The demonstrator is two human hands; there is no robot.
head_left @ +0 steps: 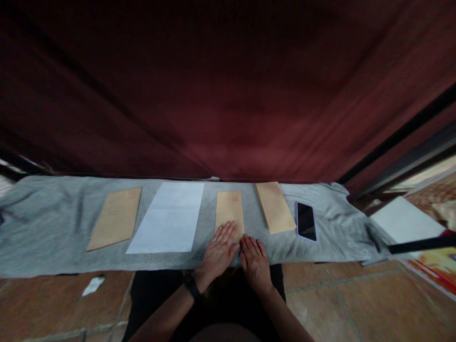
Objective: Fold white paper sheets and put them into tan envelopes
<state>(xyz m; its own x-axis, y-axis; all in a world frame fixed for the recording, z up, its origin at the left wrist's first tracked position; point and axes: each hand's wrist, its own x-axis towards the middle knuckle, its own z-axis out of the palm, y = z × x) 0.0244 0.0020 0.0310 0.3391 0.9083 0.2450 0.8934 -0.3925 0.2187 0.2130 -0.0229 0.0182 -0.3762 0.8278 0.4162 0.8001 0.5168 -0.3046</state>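
Observation:
A brown paper envelope (229, 209) lies in front of me on the grey cloth, with small reddish print near its top right. My left hand (220, 251) rests flat on its lower part, fingers stretched out. At the envelope's lower right edge, my right hand (254, 261) lies flat with its fingers together, close to the left thumb. To the left lie white paper sheets (167, 221) with a crease across the middle. Another brown envelope (117, 216) is farther left, and a thick stack of brown envelopes (276, 206) sits to the right.
A phone (306, 222) with a dark screen lies right of the stack. The grey cloth (53, 223) covers a narrow table against a dark red curtain (221, 95). A white scrap (93, 286) is on the tiled floor, and a white board (406, 218) stands off to the right.

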